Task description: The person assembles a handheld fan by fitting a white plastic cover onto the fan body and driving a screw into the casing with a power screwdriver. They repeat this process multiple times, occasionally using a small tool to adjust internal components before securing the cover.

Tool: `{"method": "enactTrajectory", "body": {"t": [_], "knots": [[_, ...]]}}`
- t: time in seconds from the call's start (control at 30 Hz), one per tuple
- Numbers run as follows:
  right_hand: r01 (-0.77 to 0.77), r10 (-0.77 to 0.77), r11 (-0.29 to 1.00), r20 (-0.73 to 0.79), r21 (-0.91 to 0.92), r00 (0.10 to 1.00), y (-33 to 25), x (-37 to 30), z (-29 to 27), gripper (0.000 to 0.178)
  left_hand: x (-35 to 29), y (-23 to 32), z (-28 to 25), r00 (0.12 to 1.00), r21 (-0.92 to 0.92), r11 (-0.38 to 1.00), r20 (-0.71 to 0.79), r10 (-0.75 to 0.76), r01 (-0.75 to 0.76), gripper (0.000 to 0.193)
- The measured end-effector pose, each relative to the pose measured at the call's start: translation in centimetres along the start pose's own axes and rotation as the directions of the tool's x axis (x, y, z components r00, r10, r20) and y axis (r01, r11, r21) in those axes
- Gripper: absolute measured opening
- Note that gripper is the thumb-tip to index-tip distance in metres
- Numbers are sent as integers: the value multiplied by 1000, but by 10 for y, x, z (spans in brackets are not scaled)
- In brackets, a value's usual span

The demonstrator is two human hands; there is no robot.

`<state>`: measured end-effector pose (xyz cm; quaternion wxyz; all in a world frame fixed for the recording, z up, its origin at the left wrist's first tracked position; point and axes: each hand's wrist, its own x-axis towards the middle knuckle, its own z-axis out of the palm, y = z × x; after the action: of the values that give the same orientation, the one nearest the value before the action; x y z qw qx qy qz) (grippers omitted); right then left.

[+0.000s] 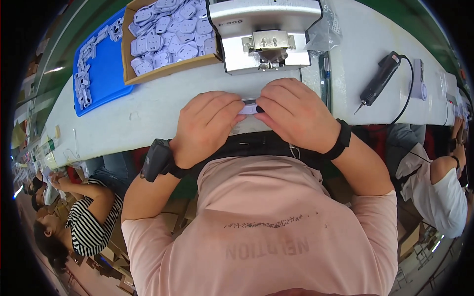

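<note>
Between both hands, over the near edge of the white table point(163, 116), is a small pale lilac plastic part point(250, 109) with a dark strip along its far side. My left hand point(208, 121) pinches its left end, and my right hand point(296, 113) grips its right end. Fingers cover much of the part, so its full shape is hidden. Just beyond the hands stands a silver machine point(269, 42) with a metal fixture point(270, 47) on its front.
A cardboard box point(173, 71) of pale lilac plastic pieces point(173, 29) sits left of the machine, beside a blue tray point(101, 74) with small grey-white parts. A black electric screwdriver point(380, 81) with a cable lies at right, near a pen point(327, 71). Other people point(94, 212) sit on both sides.
</note>
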<state>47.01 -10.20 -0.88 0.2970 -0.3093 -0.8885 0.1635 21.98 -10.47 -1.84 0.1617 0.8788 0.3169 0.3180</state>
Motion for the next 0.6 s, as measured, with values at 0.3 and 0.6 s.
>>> {"method": "enactTrajectory", "body": {"t": [0.3, 0.6], "knots": [[-24, 22, 999, 45, 25, 999, -1, 4, 0, 31, -2, 0, -1, 996, -59, 995, -25, -81, 79, 28], [-17, 15, 1000, 76, 24, 997, 0, 4, -1, 29, -1, -3, 1, 991, -146, 980, 27, -130, 132, 22]]}}
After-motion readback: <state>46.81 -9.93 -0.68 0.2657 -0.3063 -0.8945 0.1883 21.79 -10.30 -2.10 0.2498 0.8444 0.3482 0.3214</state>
